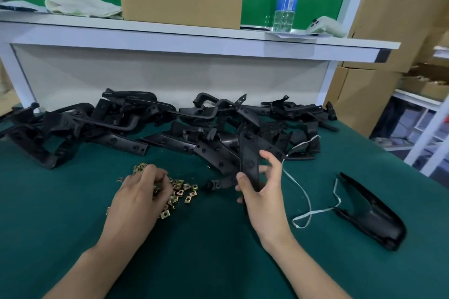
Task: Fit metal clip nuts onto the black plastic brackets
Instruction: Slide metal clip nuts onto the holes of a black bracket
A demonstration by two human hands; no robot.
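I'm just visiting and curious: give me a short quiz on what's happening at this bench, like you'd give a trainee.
1. True or false: the left hand is at the pile of clip nuts.
2. What does the right hand hold? A) a black bracket B) a screwdriver C) a cloth
3. Fill in: the water bottle stands to the ____ of the cardboard box.
Key: 1 true; 2 A; 3 right.
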